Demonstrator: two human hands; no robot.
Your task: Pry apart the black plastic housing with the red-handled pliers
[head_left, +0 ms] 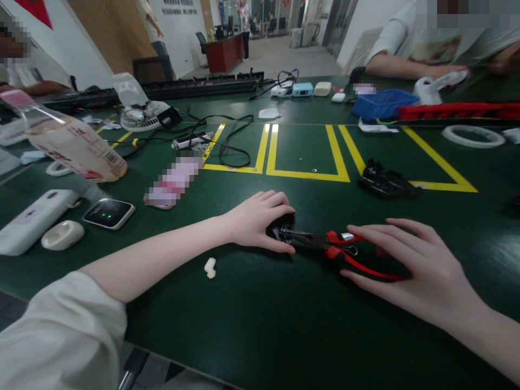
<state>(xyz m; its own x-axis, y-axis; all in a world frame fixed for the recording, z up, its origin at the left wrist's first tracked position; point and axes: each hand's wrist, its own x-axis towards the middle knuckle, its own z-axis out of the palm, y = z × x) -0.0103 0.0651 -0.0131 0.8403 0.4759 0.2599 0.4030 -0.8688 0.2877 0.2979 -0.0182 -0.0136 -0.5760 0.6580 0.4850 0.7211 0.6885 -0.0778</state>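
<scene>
My left hand [262,221] is closed around a small black part [281,227] on the green table [252,330]. Red-and-black long-nose pliers [331,246] are held in my right hand [414,271], fingers on one handle and thumb on the other. The tips of the pliers reach the black part beside my left thumb; whether they grip it is too small to tell. Two small white pieces [210,267] lie below my left forearm. Farther back on the right is a larger black part [388,181].
At the left are a bottle [77,143], a phone [174,181], a white power bank [36,219], a dark-screened device [109,213] and a fan [142,111]. A blue basket [382,103] and tape roll [473,136] stand back right. Other people sit across the table.
</scene>
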